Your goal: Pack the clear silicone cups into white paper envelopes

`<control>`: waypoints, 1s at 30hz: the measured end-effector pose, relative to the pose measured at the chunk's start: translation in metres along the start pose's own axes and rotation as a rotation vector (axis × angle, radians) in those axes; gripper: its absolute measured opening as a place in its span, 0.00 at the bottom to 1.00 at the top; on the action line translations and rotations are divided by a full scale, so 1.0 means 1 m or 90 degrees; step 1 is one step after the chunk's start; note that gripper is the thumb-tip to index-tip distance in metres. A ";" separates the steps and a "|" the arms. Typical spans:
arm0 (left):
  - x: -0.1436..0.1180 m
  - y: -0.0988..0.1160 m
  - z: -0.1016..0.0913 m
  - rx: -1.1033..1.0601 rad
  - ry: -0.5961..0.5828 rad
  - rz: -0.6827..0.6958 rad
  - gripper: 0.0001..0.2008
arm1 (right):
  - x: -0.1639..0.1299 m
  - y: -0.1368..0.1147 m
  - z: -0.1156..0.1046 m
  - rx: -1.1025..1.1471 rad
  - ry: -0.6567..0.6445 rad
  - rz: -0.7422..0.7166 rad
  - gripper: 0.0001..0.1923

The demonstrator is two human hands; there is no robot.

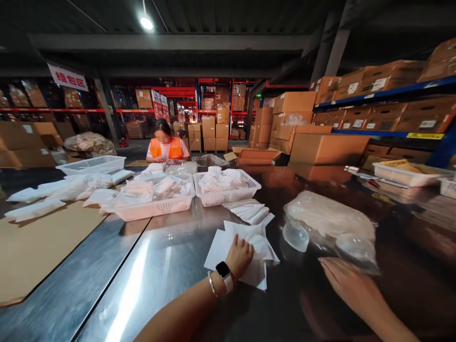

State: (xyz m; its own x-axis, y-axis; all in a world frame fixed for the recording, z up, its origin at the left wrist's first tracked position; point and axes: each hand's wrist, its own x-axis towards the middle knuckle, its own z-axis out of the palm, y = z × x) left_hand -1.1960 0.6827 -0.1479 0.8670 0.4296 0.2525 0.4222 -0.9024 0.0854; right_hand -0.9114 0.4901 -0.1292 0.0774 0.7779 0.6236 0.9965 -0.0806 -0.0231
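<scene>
My left hand [240, 256], with a watch and a bracelet at its wrist, is over a loose pile of flat white bags [217, 249] on the metal table. Its fingers are curled onto the top bag, which is creased around them; the thumb is hidden. To the right my right hand [344, 278] is low over the dark tabletop, fingers stretched forward and holding nothing, slightly blurred. Just beyond it lies a large clear plastic bag [327, 216] of pale contents. A small clear rounded pouch [295, 236] sits at that bag's left side.
White perforated baskets [156, 209] of filled white packets stand across the table, with more packets [85, 183] at left on a cardboard sheet [50, 251]. A person in an orange vest [171, 148] sits opposite. Cartons [324, 147] and a shelf are at right, beside a white tray [406, 175].
</scene>
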 end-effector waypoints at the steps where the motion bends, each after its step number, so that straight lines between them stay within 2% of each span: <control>1: -0.002 -0.008 -0.001 0.005 -0.005 0.014 0.17 | 0.011 -0.009 0.013 -0.005 -0.029 -0.051 0.17; 4: -0.021 -0.045 -0.007 0.036 0.013 0.081 0.17 | 0.044 -0.034 0.045 -0.001 -0.069 -0.121 0.17; 7: -0.043 -0.076 -0.009 0.077 0.018 0.096 0.26 | 0.070 -0.047 0.064 0.030 -0.076 -0.205 0.19; 9: -0.052 -0.086 -0.006 0.085 0.003 0.099 0.32 | 0.082 -0.053 0.075 0.051 -0.110 -0.293 0.24; 14: -0.058 -0.086 0.000 0.021 -0.037 0.137 0.33 | 0.101 -0.079 0.098 0.119 -0.175 -0.497 0.29; 18: -0.063 -0.085 -0.005 -0.009 -0.064 0.185 0.32 | 0.111 -0.103 0.103 0.181 -0.209 -0.585 0.26; 23: -0.075 -0.083 -0.006 -0.049 -0.020 0.212 0.26 | 0.111 -0.108 0.111 0.251 -0.256 -0.617 0.21; 30: -0.075 -0.083 0.006 -0.121 0.040 0.182 0.23 | 0.090 -0.095 0.133 0.202 -0.145 -0.600 0.20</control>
State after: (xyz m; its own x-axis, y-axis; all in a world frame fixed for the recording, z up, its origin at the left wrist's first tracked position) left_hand -1.2950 0.7254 -0.1799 0.9228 0.1616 0.3497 0.1033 -0.9784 0.1793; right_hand -0.9948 0.6502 -0.1747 -0.7716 0.5422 0.3326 0.6153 0.7688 0.1742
